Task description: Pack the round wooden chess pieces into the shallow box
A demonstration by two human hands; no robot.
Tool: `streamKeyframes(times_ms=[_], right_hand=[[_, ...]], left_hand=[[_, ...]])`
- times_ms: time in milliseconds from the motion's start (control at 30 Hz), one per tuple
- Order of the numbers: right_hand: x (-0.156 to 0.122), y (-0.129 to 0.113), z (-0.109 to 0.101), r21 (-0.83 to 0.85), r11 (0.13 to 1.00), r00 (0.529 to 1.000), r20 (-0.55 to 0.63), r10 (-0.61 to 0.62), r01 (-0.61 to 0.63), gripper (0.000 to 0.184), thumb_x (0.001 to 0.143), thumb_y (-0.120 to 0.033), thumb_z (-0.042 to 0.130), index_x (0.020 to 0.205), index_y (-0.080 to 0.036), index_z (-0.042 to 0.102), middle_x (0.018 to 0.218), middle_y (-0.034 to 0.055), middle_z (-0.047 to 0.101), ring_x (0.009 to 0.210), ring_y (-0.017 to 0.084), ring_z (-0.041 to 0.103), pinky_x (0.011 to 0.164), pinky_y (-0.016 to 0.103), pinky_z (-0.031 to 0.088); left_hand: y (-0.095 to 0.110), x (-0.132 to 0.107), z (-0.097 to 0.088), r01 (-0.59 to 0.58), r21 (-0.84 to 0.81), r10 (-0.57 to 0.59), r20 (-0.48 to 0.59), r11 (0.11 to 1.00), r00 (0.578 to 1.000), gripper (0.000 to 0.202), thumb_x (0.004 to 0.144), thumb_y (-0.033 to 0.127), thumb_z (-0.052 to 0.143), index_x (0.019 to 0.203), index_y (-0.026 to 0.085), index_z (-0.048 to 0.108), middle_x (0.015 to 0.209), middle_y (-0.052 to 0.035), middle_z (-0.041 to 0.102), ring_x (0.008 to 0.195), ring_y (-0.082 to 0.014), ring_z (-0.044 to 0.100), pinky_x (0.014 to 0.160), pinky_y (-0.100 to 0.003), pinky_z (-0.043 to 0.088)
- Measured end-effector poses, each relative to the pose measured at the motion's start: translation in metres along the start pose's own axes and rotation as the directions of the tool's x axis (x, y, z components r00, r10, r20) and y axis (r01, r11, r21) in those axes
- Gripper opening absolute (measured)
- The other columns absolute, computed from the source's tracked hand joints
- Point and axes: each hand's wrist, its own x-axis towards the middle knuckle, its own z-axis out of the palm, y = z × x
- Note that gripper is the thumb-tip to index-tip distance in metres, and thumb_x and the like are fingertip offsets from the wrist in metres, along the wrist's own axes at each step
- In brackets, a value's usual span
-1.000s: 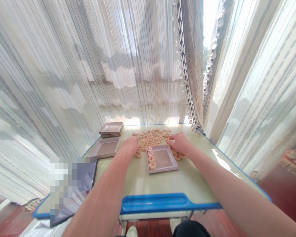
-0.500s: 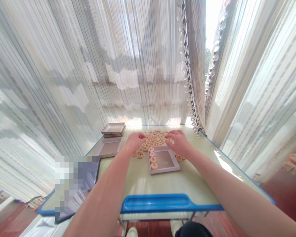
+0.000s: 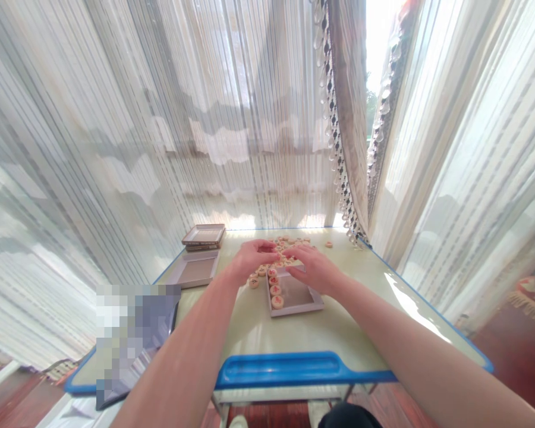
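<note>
My left hand [image 3: 255,261] hovers over the left side of a loose pile of round Chinese chess pieces [image 3: 289,241], its thumb and fingers apart and pointing inward. Opposite it, my right hand [image 3: 312,268] reaches over the pile and the far right part of a shallow box tray [image 3: 301,309], fingers stretched out and thumb separate. No piece shows clearly in either hand. Along the tray's left wall lies a column of several pieces with red characters [image 3: 275,290]. Part of the pile is hidden behind my hands.
Several loose pieces [image 3: 254,282] lie left of the tray. A single piece [image 3: 329,244] sits at the far right. An empty shallow box [image 3: 194,268], stacked boxes [image 3: 204,235] and a dark-edged tablet-like object [image 3: 158,324] stand on the left. The table has a blue rim [image 3: 285,367].
Both hands have moved inward over the pile, closer together. My left fingers, curled before, are now extended. A single piece at the far right, earlier hidden behind my right hand, now shows.
</note>
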Motion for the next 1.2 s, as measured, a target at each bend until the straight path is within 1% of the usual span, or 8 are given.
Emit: streamKeyframes(times_ms=[333, 533, 633, 733, 800, 967, 1067, 1200], right_hand=[[0.000, -0.001, 0.008, 0.038, 0.997, 0.996, -0.057, 0.066, -0.064, 0.026, 0.079, -0.031, 0.058, 0.103, -0.022, 0.060, 0.098, 0.0045, 0.064, 0.093, 0.018, 0.056, 0.082, 0.032, 0.043], [0.000, 0.002, 0.008, 0.024, 0.997, 0.992, -0.098, 0.077, -0.075, 0.020, 0.078, -0.032, 0.057, 0.095, -0.022, 0.063, 0.091, 0.0037, 0.064, 0.086, 0.017, 0.056, 0.075, 0.029, 0.043], [0.001, 0.003, 0.006, 0.024, 0.992, 0.988, -0.081, 0.129, -0.127, 0.019, 0.077, -0.031, 0.058, 0.093, -0.021, 0.063, 0.091, 0.0039, 0.063, 0.082, 0.016, 0.056, 0.073, 0.028, 0.042], [0.001, 0.004, 0.006, -0.015, 0.986, 0.986, 0.003, 0.169, -0.169, 0.018, 0.076, -0.031, 0.057, 0.088, -0.021, 0.065, 0.087, 0.0035, 0.063, 0.080, 0.016, 0.055, 0.071, 0.027, 0.042], [0.000, 0.004, 0.008, -0.063, 0.985, 0.983, 0.082, 0.167, -0.162, 0.018, 0.076, -0.034, 0.057, 0.084, -0.021, 0.067, 0.084, 0.0032, 0.062, 0.080, 0.016, 0.055, 0.071, 0.027, 0.041], [-0.001, 0.004, 0.015, -0.141, 0.976, 0.956, 0.217, 0.195, -0.167, 0.023, 0.077, -0.041, 0.055, 0.082, -0.025, 0.071, 0.079, 0.0034, 0.061, 0.080, 0.018, 0.054, 0.068, 0.026, 0.040], [-0.001, 0.004, 0.016, -0.151, 0.970, 0.954, 0.207, 0.218, -0.189, 0.024, 0.077, -0.042, 0.056, 0.085, -0.025, 0.070, 0.080, 0.0036, 0.062, 0.082, 0.019, 0.055, 0.067, 0.026, 0.040], [0.000, 0.004, 0.015, -0.172, 0.963, 0.957, 0.168, 0.237, -0.208, 0.024, 0.076, -0.044, 0.057, 0.076, -0.024, 0.068, 0.082, 0.0041, 0.063, 0.084, 0.019, 0.055, 0.067, 0.027, 0.040]], left_hand=[[-0.001, -0.001, 0.004, -0.007, -0.111, 0.022, 0.131, 0.994, 0.991, 0.038, 0.059, 0.032, 0.075, 0.091, 0.015, 0.064, 0.083, -0.0044, 0.067, 0.077, -0.0155, 0.062, 0.071, -0.030, 0.048], [0.006, -0.005, 0.009, -0.018, -0.064, 0.028, 0.163, 0.998, 0.986, 0.037, 0.061, 0.034, 0.072, 0.091, 0.013, 0.064, 0.087, -0.0084, 0.067, 0.078, -0.0166, 0.062, 0.070, -0.029, 0.048], [0.007, -0.001, 0.005, -0.043, 0.031, 0.044, -0.033, 0.999, 0.998, 0.034, 0.067, 0.039, 0.064, 0.090, 0.013, 0.064, 0.087, -0.0075, 0.067, 0.076, -0.0152, 0.061, 0.063, -0.025, 0.047], [0.005, 0.004, -0.003, -0.012, 0.246, 0.090, -0.309, 0.969, 0.947, 0.032, 0.073, 0.042, 0.053, 0.084, 0.015, 0.065, 0.082, -0.0055, 0.067, 0.072, -0.0148, 0.059, 0.058, -0.023, 0.044], [0.003, 0.005, -0.008, 0.055, 0.422, 0.107, -0.351, 0.905, 0.930, 0.027, 0.071, 0.038, 0.053, 0.077, 0.015, 0.066, 0.075, -0.0039, 0.067, 0.070, -0.0154, 0.059, 0.058, -0.024, 0.042], [-0.002, 0.004, -0.007, 0.100, 0.701, -0.005, -0.136, 0.706, 0.991, 0.012, 0.060, 0.018, 0.056, 0.061, 0.018, 0.068, 0.063, -0.0020, 0.066, 0.063, -0.0171, 0.058, 0.057, -0.025, 0.040], [-0.004, 0.003, -0.004, 0.108, 0.740, -0.063, -0.089, 0.664, 0.994, 0.012, 0.056, 0.013, 0.057, 0.056, 0.019, 0.068, 0.057, -0.0028, 0.064, 0.059, -0.0172, 0.057, 0.055, -0.025, 0.040], [-0.001, 0.001, -0.003, 0.077, 0.765, -0.077, -0.036, 0.639, 0.996, 0.015, 0.061, 0.019, 0.054, 0.060, 0.020, 0.069, 0.060, -0.0024, 0.066, 0.059, -0.0157, 0.057, 0.055, -0.024, 0.039]])
